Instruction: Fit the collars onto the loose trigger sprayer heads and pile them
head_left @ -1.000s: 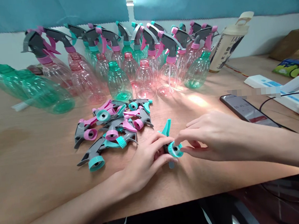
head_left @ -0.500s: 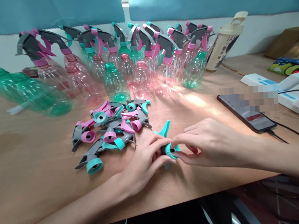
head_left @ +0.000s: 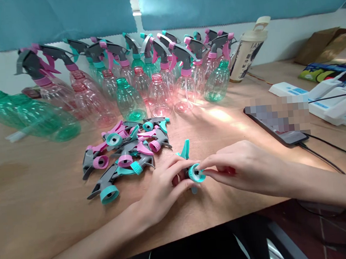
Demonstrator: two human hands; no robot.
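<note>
In the head view, my left hand (head_left: 168, 181) is closed around a trigger spray head with a turquoise collar (head_left: 197, 173), just above the table. The collar's opening faces me, with a pale ring and a dark hole inside. A turquoise trigger (head_left: 185, 149) sticks up behind my fingers. The fingertips of my right hand (head_left: 238, 164) are pinched together at the collar's right rim; whatever they hold, if anything, is hidden. Left of my hands lies a pile of loose grey, pink and turquoise spray heads (head_left: 125, 149).
Clear pink bottles (head_left: 159, 96) and green bottles (head_left: 130, 101) stand behind the pile, several with spray heads fitted. More green bottles (head_left: 52, 123) lean at left. To the right are a phone (head_left: 276, 127) with a cable, a white power strip (head_left: 323, 97) and a tumbler (head_left: 249, 49).
The collar has turned to face me more. My right thumb and forefinger have drawn closer together, from around the collar to its right rim. The whole view has shifted slightly.
</note>
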